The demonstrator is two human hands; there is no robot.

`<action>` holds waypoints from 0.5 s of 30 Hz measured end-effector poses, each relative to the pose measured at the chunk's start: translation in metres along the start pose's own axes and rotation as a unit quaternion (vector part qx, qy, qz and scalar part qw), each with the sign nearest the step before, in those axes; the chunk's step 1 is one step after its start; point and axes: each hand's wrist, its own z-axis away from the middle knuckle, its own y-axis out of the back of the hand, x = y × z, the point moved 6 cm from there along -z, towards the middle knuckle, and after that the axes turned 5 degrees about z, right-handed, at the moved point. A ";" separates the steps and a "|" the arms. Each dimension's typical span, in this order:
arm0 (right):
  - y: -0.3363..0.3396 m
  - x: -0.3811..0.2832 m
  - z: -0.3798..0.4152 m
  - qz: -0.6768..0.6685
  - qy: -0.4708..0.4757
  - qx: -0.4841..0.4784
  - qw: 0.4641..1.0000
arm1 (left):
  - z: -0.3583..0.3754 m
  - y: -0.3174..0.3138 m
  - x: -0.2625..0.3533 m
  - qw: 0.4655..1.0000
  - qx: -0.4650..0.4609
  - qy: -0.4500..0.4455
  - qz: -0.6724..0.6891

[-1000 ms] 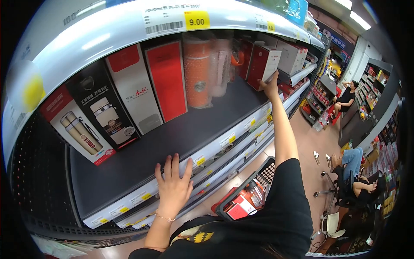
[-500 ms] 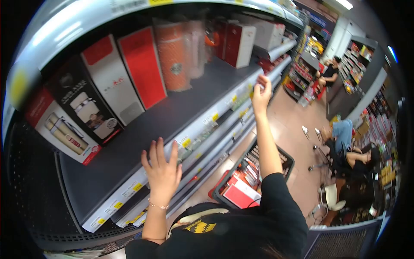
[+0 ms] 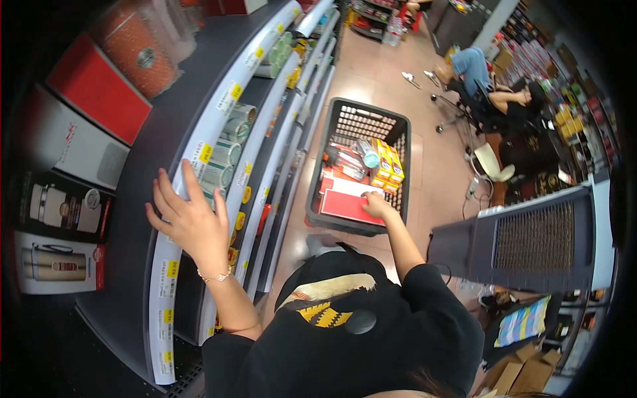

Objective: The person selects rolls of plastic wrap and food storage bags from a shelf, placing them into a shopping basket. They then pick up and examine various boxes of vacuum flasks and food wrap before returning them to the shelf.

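My left hand point(image 3: 189, 215) spreads its fingers over the front edge of the shelf point(image 3: 162, 285), with a bracelet at the wrist and nothing held. My right hand point(image 3: 378, 206) reaches into the black shopping basket point(image 3: 399, 126), its fingers bent on the edge of a flat red box point(image 3: 345, 205). A white strip or second box lies along that box's upper side. Beyond it in the basket are clear-wrapped items point(image 3: 350, 162), a clear container with a teal end point(image 3: 367, 154) and yellow boxes point(image 3: 387, 166).
On the shelf stand boxed flasks point(image 3: 60, 262), a red box point(image 3: 99, 89) and an orange tumbler point(image 3: 136, 50). Lower shelves hold jars point(image 3: 222, 152). To the right are a grey air cooler point(image 3: 531, 235), cardboard boxes point(image 3: 521, 371) and a seated person point(image 3: 474, 69).
My view has swung down and right. My right hand has gone from the far shelf edge down into the basket, onto the red box. My left hand stays spread at the shelf edge.
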 end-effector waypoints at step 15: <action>-0.036 0.029 0.067 0.031 -0.018 0.173 0.984 | 0.004 0.002 0.004 0.997 0.054 -0.024 -0.040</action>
